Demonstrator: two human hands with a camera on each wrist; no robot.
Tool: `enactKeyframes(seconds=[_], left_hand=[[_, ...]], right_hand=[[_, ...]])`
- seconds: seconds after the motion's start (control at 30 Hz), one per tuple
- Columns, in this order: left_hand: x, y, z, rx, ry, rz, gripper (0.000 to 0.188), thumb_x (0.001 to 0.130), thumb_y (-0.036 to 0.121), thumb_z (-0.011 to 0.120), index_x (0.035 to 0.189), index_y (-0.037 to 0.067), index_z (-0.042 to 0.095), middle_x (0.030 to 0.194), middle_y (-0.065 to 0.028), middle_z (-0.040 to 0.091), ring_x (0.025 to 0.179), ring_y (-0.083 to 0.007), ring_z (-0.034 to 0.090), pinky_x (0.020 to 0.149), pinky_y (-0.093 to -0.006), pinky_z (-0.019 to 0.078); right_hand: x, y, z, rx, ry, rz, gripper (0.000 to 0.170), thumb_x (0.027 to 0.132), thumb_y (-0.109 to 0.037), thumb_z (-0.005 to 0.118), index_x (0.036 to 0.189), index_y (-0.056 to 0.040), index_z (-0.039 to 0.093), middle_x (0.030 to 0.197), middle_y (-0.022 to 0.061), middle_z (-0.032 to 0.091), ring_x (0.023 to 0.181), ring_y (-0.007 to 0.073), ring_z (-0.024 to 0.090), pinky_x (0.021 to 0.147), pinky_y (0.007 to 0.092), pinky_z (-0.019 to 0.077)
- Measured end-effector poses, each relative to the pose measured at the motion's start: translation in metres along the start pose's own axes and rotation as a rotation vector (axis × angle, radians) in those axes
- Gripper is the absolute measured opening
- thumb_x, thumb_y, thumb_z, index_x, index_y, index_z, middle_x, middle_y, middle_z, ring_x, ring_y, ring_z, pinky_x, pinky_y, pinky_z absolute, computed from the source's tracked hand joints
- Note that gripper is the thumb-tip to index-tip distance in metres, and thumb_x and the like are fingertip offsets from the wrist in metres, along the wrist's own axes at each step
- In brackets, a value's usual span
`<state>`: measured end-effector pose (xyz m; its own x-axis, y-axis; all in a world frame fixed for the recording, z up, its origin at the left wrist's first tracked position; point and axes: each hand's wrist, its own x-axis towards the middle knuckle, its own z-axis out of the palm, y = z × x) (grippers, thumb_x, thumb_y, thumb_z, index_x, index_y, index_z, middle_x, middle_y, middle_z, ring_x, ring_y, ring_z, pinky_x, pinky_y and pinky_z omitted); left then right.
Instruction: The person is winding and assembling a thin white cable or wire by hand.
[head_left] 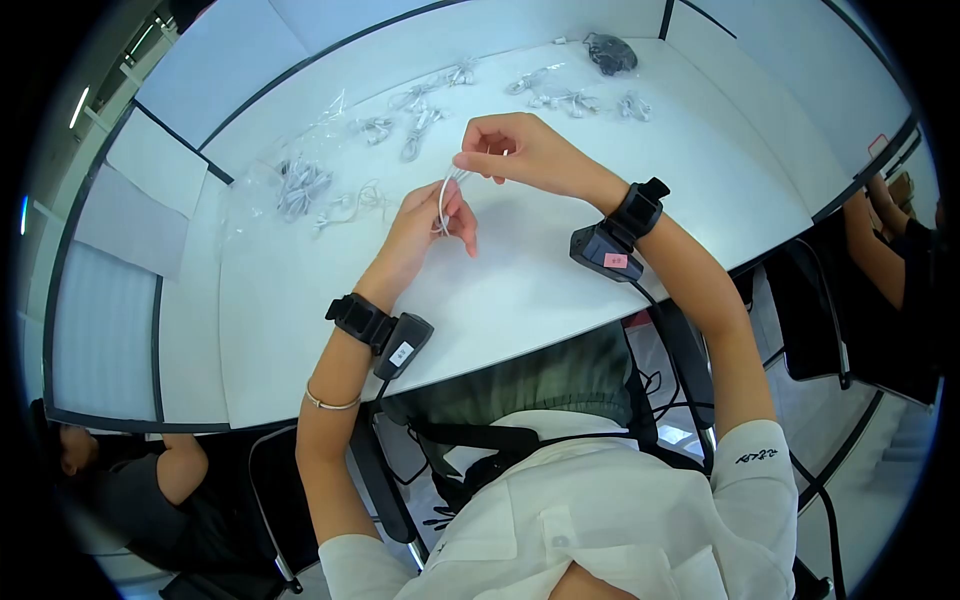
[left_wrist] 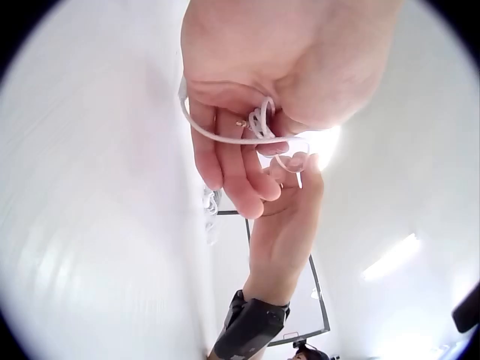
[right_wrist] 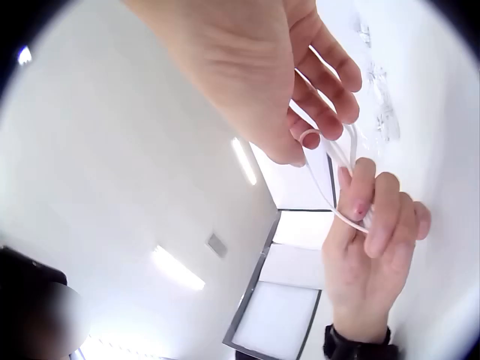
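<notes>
Above the white table (head_left: 540,280), my left hand (head_left: 412,222) holds a thin white cable (head_left: 442,207) gathered in loops. In the left wrist view the coiled part of the cable (left_wrist: 259,120) lies between the thumb and bent fingers, and one strand arcs across in front of them. My right hand (head_left: 535,155) is raised just beyond, pinching a strand between thumb and index finger. In the right wrist view that strand of cable (right_wrist: 321,187) curves from the right fingertips down to the left hand (right_wrist: 375,232). The right hand's other fingers are spread and loosely bent.
A bundle of white cables (head_left: 303,188) lies at the left on clear plastic, with a loose cable (head_left: 352,203) beside it. More coiled cables (head_left: 420,130) (head_left: 565,100) lie farther back. A dark bagged item (head_left: 610,54) sits near the back partition (head_left: 500,25). Other people sit at both sides.
</notes>
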<state>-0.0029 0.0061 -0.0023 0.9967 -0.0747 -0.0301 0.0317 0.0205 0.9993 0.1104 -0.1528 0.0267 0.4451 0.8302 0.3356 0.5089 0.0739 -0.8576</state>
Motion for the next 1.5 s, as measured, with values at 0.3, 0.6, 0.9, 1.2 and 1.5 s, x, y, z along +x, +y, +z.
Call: enactKeyframes(seconds=[0.3,0.6,0.9,1.2,1.5], left_hand=[[-0.002,0.006,0.003,-0.143,0.051,-0.003,0.024,0.092,0.022,0.035,0.070,0.013,0.035,0.052,0.0021,0.032,0.044,-0.0096,0.030,0.046,-0.0243,0.0293],[-0.001,0.004,-0.004,-0.268,-0.038,0.008,0.035,0.095,0.034,0.033,0.066,0.014,0.032,0.051,0.0064,0.022,0.046,-0.0069,0.018,0.046,-0.0236,0.0190],[-0.002,0.005,-0.001,-0.206,-0.105,-0.057,0.039,0.095,0.039,0.031,0.065,0.014,0.031,0.051,0.0058,0.022,0.046,-0.0079,0.020,0.046,-0.0239,0.0185],[0.000,0.001,-0.004,-0.248,-0.139,-0.118,0.040,0.095,0.039,0.030,0.064,0.014,0.029,0.050,0.0066,0.020,0.046,-0.0082,0.018,0.046,-0.0239,0.0178],[0.001,-0.001,-0.004,-0.209,-0.140,-0.094,0.043,0.094,0.044,0.031,0.064,0.014,0.032,0.050,0.0059,0.021,0.045,-0.0083,0.018,0.045,-0.0240,0.0188]], right_hand=[[-0.002,0.000,0.005,0.063,0.102,-0.024,0.020,0.084,-0.018,0.061,0.075,-0.0037,0.050,0.060,0.0002,0.053,0.051,0.0052,0.046,0.047,0.0191,0.0354],[0.001,0.004,0.009,-0.187,0.225,-0.142,0.026,0.083,-0.025,0.063,0.073,-0.0036,0.052,0.060,0.0005,0.054,0.052,0.0070,0.046,0.046,0.0224,0.0350],[0.002,0.010,0.009,-0.261,0.223,-0.162,0.026,0.083,-0.026,0.063,0.074,-0.0035,0.053,0.069,0.0037,0.061,0.063,0.0109,0.057,0.054,0.0233,0.0435],[0.005,0.024,0.014,0.204,0.095,-0.043,0.024,0.085,-0.025,0.062,0.074,-0.0067,0.050,0.066,-0.0004,0.055,0.057,0.0060,0.046,0.052,0.0210,0.0370],[0.004,0.017,0.017,0.410,0.077,0.084,0.021,0.084,-0.026,0.062,0.087,-0.0101,0.050,0.067,-0.0004,0.057,0.049,0.0042,0.036,0.047,0.0188,0.0291]])
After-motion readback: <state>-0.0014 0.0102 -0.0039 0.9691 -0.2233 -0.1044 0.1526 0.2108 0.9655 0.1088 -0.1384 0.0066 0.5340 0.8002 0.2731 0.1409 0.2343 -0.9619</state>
